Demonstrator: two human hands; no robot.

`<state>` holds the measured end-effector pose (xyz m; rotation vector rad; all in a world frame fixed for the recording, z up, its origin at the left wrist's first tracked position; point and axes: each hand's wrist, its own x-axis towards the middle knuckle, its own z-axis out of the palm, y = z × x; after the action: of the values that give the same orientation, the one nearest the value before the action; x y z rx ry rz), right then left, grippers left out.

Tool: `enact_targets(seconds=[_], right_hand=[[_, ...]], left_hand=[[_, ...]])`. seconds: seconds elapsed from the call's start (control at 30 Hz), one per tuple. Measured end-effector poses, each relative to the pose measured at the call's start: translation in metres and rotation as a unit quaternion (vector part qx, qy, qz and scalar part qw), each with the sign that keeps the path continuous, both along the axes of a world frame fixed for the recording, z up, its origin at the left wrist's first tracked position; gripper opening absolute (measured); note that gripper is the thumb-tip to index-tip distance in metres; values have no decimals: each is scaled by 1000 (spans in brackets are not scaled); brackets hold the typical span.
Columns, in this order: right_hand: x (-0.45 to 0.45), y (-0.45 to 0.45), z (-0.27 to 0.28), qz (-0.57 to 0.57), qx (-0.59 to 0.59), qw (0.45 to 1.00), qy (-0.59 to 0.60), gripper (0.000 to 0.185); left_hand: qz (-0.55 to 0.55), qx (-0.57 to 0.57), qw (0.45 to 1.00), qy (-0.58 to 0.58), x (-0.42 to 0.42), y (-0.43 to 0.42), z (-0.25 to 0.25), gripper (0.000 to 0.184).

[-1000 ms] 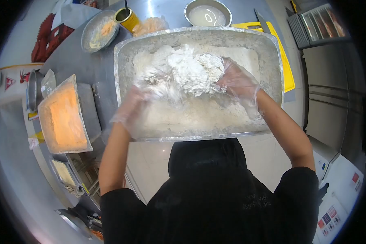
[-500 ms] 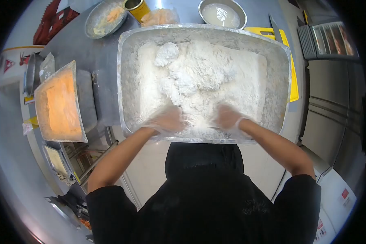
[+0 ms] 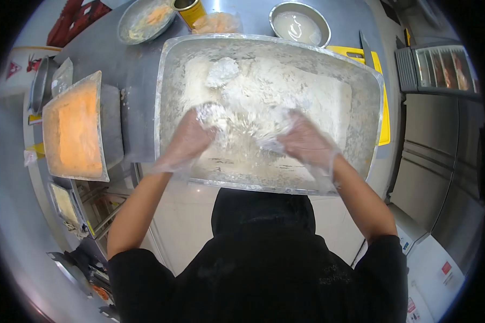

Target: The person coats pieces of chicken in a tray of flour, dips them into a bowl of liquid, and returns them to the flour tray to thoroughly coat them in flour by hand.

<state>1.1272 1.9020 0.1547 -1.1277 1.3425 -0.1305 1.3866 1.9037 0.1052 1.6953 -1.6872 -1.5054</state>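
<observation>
A large metal tub (image 3: 163, 107) holds a bed of white flour (image 3: 318, 97). My left hand (image 3: 193, 134), in a clear plastic glove, is raised over the flour with its fingers curled round a flour-coated lump (image 3: 213, 116). My right hand (image 3: 306, 141), gloved the same way, grips another white-coated lump (image 3: 274, 134), partly hidden by the fingers. Loose flour falls between the hands, and motion blurs both. Another flour-coated lump (image 3: 222, 72) rests apart from them at the tub's back left. What is under the coating cannot be made out.
Left of the tub stands a bin of orange powder (image 3: 80, 126). Behind are a metal bowl (image 3: 145, 24), an open can (image 3: 189, 12), a plastic bag with orange contents (image 3: 216, 23) and a bowl of whitish liquid (image 3: 299, 27). A knife (image 3: 366, 48) lies on a yellow board (image 3: 383, 97).
Both hands have moved away from the tub's near side and up, now gripping coated lumps. Flour falls between them, and a bare strip of tub bottom shows near the front.
</observation>
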Motion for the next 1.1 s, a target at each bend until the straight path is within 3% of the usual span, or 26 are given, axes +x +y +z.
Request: enact_targets(seconds=[0.03, 0.1, 0.17, 0.2, 0.27, 0.33, 0.37, 0.43, 0.53, 0.57, 0.63, 0.67, 0.7, 0.73, 0.77, 0.8, 0.83, 0.9, 0.97, 1.03, 1.1], right_hand=[[-5, -3, 11, -62, 32, 997, -31, 52], [-29, -15, 8, 37, -125, 991, 17, 50], [-48, -33, 15, 15, -115, 993, 16, 63], [-65, -38, -4, -20, -104, 994, 6, 65], [-121, -42, -108, -177, -68, 979, -78, 68], [-149, -51, -210, -284, -71, 937, -191, 71], [-125, -57, -201, -262, -94, 933, -228, 71], [-73, -72, -178, -217, -135, 917, -307, 72], [-37, -79, -152, -302, 5, 919, -254, 69], [-35, -84, -150, -294, 23, 926, -234, 70], [-38, -82, -126, -134, -57, 947, -285, 70], [-38, -75, -128, 7, -185, 957, -224, 69], [-38, -69, -129, 119, -325, 925, -158, 69], [-43, -66, -146, 280, -524, 804, 12, 67], [-38, -52, -136, 342, -551, 751, 126, 62], [-32, -39, -125, 402, -572, 677, 230, 57], [-18, -8, -93, 385, -469, 746, 275, 50], [-18, 22, -103, 356, -416, 818, 178, 34], [-23, 49, -128, 415, -394, 802, 171, 29], [-27, 44, -161, 379, -451, 787, 183, 26], [-24, 50, -186, 245, -567, 761, 200, 21]], left_hand=[[-5, -21, 1000, -9, -1, -11, 19, 43], [45, -23, 998, -23, 0, -27, 26, 44], [50, -40, 997, -39, 11, -57, 11, 46], [52, -48, 996, -46, 17, -74, 0, 48], [-80, -170, 950, -249, 26, -98, -78, 50], [76, -48, 992, -93, 9, -107, -135, 54], [266, 125, 936, 193, -20, -127, -158, 56], [101, 25, 994, 17, -45, -142, -135, 63], [48, 52, 995, 68, -59, -125, -114, 63], [48, 64, 993, 87, -59, -118, -105, 64], [45, 87, 987, 125, -52, -106, -79, 67], [44, 99, 984, 142, -49, -99, -63, 68], [10, 98, 988, 123, -46, -86, -37, 66], [-24, 91, 990, 105, -45, -79, -4, 63], [-59, 86, 991, 88, -45, -69, 13, 60], [-138, 2, 985, 103, -46, -60, 11, 59], [-216, -80, 966, 118, -47, -50, 5, 57], [-293, -300, 907, -47, -55, -18, -48, 62], [-319, -325, 878, -150, -60, 5, -36, 64], [-389, -301, 841, -225, -67, -4, -34, 67], [-338, -376, 821, -264, -75, -18, -66, 68]])
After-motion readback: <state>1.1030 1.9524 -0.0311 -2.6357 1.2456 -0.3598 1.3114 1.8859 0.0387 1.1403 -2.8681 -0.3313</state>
